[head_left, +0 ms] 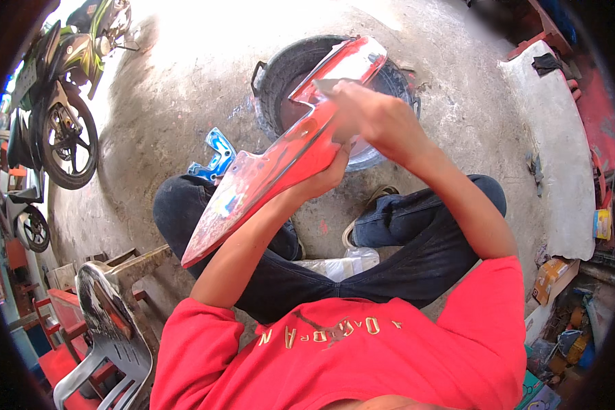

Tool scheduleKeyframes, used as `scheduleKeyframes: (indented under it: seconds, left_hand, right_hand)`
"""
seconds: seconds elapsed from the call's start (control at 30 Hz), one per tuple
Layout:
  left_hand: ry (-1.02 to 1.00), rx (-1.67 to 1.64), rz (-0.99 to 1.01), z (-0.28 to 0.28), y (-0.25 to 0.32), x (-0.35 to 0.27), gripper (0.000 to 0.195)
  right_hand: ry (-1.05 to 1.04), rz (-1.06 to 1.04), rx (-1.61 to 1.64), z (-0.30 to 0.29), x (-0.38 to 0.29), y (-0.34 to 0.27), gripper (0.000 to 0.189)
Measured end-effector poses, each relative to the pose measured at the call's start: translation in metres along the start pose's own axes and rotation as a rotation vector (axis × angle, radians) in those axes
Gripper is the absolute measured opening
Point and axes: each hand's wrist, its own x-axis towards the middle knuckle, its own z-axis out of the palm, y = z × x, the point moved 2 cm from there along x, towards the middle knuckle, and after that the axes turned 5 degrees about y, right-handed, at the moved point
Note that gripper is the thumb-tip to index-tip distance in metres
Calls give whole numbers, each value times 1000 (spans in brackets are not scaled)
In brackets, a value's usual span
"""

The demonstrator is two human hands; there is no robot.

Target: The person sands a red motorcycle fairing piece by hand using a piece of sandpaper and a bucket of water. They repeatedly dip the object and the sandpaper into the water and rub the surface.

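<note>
A long red and white motorcycle fairing panel (266,169) slants over my lap, its pointed end at my left knee and its wide end over a black basin (282,66). My left hand (328,177) grips the panel's lower edge near the middle. My right hand (371,115), partly blurred, is on the upper part and holds a thin grey sheet (325,86), perhaps sandpaper, against the surface. Murky liquid seems to lie in the basin. A small blue and white panel piece (215,156) is beside my left knee.
Motorcycles (66,133) stand at the far left on the concrete floor (159,118). A worn plastic chair (118,318) is at the lower left. Along the right lie a pale slab (558,169), a cardboard box (556,279), a yellow tub (602,224) and clutter.
</note>
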Motion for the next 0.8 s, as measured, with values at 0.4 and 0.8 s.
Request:
scheduleKeyframes:
  seconds: [0.4, 0.8]
  left_hand:
    - [-42, 13, -15, 20, 2, 16, 23]
    - [-28, 21, -20, 7, 6, 4, 24]
  right_hand:
    - [111, -115, -27, 24, -13, -25, 41]
    - [81, -332, 44, 39, -33, -61, 43]
